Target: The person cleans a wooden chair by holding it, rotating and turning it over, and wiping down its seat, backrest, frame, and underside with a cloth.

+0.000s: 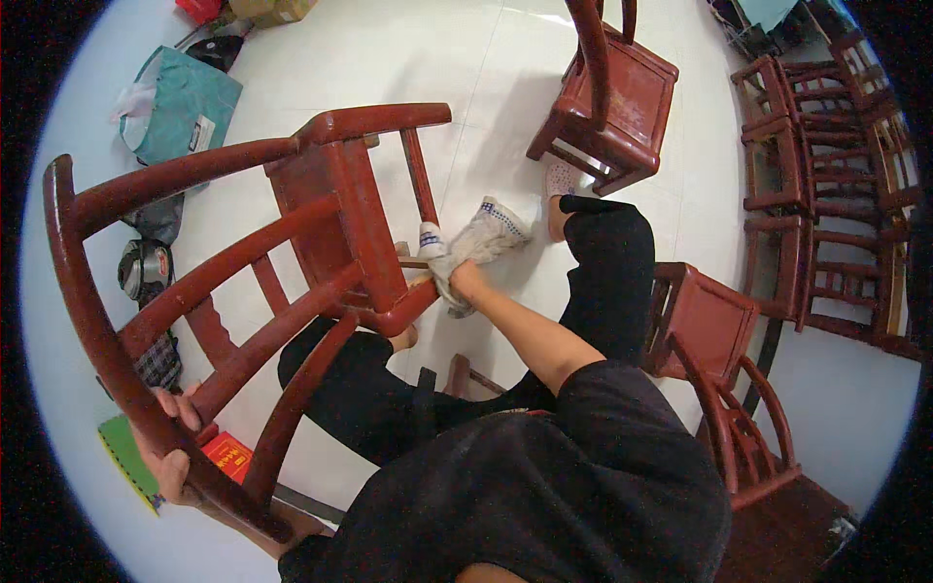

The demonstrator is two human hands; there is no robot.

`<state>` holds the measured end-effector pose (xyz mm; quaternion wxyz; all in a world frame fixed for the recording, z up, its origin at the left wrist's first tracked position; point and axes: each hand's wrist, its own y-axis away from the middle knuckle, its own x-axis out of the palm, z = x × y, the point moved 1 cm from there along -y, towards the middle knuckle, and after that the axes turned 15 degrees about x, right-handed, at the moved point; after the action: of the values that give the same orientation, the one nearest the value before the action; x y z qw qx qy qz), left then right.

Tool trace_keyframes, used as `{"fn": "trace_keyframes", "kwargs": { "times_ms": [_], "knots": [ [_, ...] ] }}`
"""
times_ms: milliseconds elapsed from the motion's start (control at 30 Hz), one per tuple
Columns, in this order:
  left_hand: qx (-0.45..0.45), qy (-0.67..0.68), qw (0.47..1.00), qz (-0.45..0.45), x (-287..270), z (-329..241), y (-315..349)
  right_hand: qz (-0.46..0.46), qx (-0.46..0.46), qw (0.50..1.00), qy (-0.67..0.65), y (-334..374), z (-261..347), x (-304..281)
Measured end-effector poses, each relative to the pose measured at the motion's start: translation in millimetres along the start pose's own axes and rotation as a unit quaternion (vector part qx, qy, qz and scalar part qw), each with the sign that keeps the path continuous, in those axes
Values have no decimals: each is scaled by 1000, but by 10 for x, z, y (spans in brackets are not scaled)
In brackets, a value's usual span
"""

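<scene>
A reddish-brown wooden chair (355,209) lies tipped across my lap, its curved backrest toward me on the left. The fingers and thumb of my left hand (173,452) are wrapped round the top rail of that backrest. My right hand (470,282) is closed on a greyish-white cloth (491,231) with a blue pattern along its edge. The cloth is folded round one part of the chair's leg frame, and it hides most of my right fingers.
A second wooden chair (622,107) stands ahead on the right, and another (714,325) beside my right leg. Several chairs are stacked (826,194) along the right wall. Left on the floor are a teal bag (185,102), a green book (128,462) and a red packet (229,457).
</scene>
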<state>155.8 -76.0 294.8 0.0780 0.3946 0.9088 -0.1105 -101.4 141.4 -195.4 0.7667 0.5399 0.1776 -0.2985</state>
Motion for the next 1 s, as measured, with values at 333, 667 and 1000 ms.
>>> {"fn": "trace_keyframes", "kwargs": {
  "times_ms": [333, 667, 1000],
  "knots": [
    [157, 86, 984, 14, 415, -172, -147, 191, -152, 962, -123, 1853, 892, -759],
    [204, 140, 969, -17, 1240, -281, -977, 188, -381, 862, -276, 1197, 993, -1594],
    [226, 71, 965, -111, 1077, 110, -1750, 138, -350, 788, -487, 1145, 600, -2800]
  ]
}}
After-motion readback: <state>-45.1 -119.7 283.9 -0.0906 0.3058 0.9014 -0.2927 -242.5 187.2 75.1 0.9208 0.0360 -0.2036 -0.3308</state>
